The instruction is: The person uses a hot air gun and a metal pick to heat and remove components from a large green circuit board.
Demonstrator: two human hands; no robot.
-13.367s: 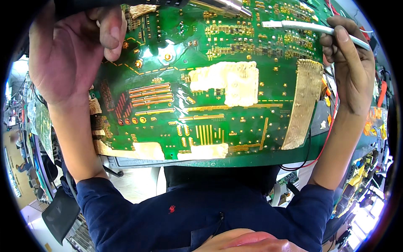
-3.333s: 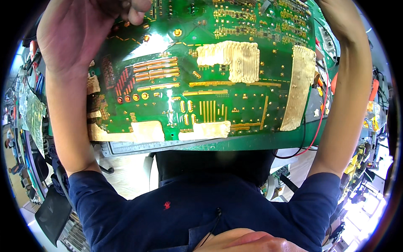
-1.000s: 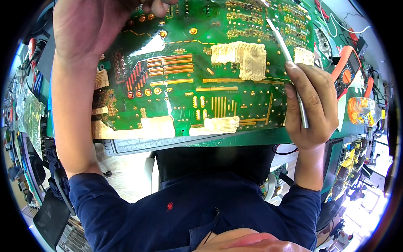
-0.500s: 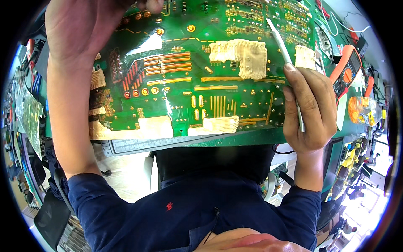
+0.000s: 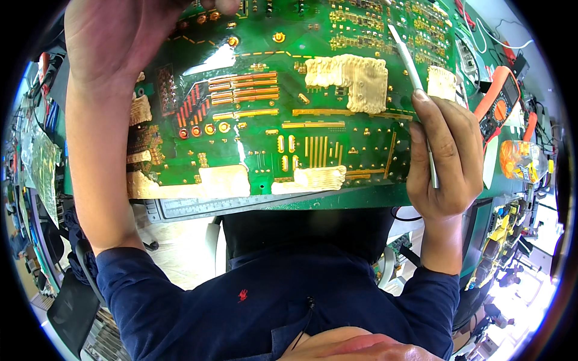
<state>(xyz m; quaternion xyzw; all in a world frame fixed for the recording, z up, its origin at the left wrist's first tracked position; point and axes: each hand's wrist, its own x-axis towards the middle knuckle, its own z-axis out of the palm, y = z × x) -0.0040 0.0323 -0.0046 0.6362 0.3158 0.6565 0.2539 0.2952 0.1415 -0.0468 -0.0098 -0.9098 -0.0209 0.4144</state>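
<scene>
A large green circuit board (image 5: 253, 144) with gold traces lies before me. Several thick cream-coloured coating patches (image 5: 368, 81) are stuck on it. My right hand (image 5: 445, 150) grips a slim silver craft knife (image 5: 407, 63) like a pen. Its narrow tip points up and away over the upper right of the board; whether it touches the surface I cannot tell. At the upper left, my left hand (image 5: 114, 45) reaches over the board. Most of its fingers are cut off by the top edge, with only some curled fingertips showing, so what they touch is hidden.
A metal ruler (image 5: 180, 209) sticks out along the board's near edge. To the right are an orange-and-black multimeter (image 5: 498, 108), a clear container with orange and yellow contents (image 5: 522, 159) and loose cables. A black chair (image 5: 75, 307) stands at lower left.
The board with its patches appears shifted very slightly to the right in view. The knife's tip has moved a little to the right, and my right hand keeps its grip.
</scene>
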